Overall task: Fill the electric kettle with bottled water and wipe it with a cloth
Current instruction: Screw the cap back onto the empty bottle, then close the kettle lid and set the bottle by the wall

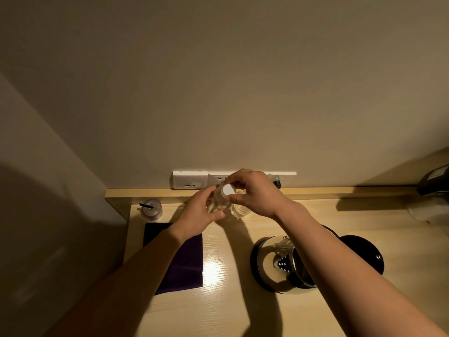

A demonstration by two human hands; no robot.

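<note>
A clear water bottle (220, 199) with a white cap (228, 189) is held above the wooden desk, near the wall. My left hand (200, 212) is wrapped around the bottle's body. My right hand (252, 193) has its fingers pinched around the cap. A second clear bottle (239, 211) stands right behind the held one. The electric kettle (274, 263) stands at the right with its lid open, partly hidden by my right forearm. A dark purple cloth (184, 263) lies flat on the desk at the left, under my left forearm.
A lidded cup with a black straw (152, 209) stands at the back left. A white socket strip (190, 179) runs along the wall. A black round base (364, 251) sits right of the kettle. A dark device (435, 181) stands at the far right.
</note>
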